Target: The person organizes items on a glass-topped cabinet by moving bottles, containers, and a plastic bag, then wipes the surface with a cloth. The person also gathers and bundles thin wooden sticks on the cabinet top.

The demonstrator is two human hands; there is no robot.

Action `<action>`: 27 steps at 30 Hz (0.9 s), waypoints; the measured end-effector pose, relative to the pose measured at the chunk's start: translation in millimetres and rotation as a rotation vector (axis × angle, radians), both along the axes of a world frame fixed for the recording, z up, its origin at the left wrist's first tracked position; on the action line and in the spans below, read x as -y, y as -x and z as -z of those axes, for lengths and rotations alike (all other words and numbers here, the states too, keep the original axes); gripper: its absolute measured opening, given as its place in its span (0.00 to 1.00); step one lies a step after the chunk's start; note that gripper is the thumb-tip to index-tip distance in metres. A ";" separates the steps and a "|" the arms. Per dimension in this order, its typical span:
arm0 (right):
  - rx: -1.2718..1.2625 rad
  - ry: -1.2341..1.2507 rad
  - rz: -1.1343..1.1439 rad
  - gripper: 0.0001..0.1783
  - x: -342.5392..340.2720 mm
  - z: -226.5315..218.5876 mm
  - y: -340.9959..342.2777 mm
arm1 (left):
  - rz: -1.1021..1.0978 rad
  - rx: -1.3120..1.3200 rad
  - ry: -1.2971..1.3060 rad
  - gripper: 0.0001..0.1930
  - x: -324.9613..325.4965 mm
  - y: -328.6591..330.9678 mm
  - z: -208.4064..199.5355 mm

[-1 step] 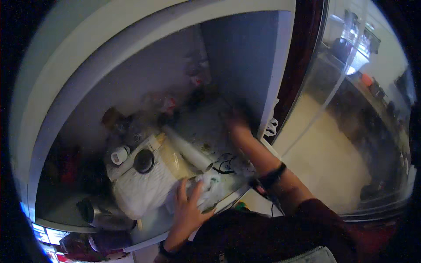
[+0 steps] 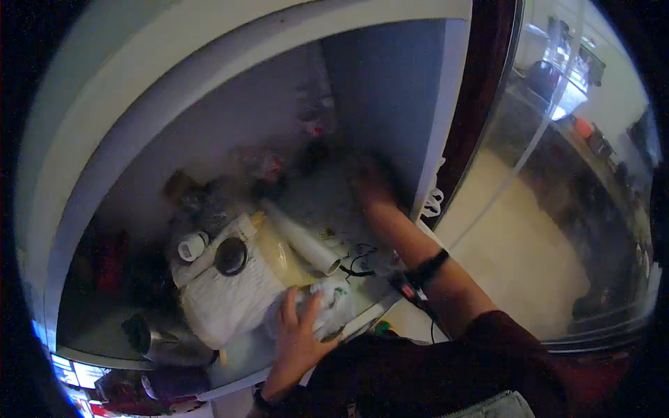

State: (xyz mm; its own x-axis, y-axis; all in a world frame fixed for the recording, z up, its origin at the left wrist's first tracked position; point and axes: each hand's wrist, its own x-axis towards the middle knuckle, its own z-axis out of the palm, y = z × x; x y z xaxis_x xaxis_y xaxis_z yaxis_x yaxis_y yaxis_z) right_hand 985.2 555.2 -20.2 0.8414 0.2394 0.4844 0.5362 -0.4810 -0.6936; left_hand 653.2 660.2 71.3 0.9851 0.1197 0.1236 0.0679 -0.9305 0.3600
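My left hand rests at the front of a dim cupboard shelf, its fingers apart. Its fingertips touch a crumpled white plastic bag. Deeper in on the right, my right hand reaches toward the back near the side wall; shadow and blur hide its fingers and anything in them. Between the hands lie a pale roll or tube and a thin black cord. A large white packet sits left of the bag, with a dark round disc on it.
A white-capped container stands behind the packet, and a metal cylinder lies at the left front. Dim clutter with a red piece lines the back. The cupboard's side panel borders my right arm; a glossy panel stands beyond.
My right hand has shifted slightly, with its forearm and wristband a little lower and to the right. The left hand stays on the bag.
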 end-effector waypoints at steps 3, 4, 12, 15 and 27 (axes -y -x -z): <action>-0.111 -0.259 -0.021 0.20 -30.6 -2.5 -35.1 | -0.031 0.024 -0.055 0.48 -9.1 23.3 20.2; -0.108 -0.207 -0.023 0.20 -34.2 -0.6 -41.2 | -0.038 0.042 -0.047 0.47 -12.7 25.9 27.2; -0.030 0.320 -0.068 0.19 -18.7 4.7 -30.4 | -0.094 0.143 0.000 0.50 -17.0 40.1 40.0; 0.095 0.428 -0.129 0.19 7.5 10.8 2.1 | -0.126 0.099 0.102 0.49 -23.1 52.0 35.6; 0.106 0.535 -0.039 0.19 65.5 15.3 73.0 | -0.485 0.252 0.209 0.50 -77.2 154.0 47.9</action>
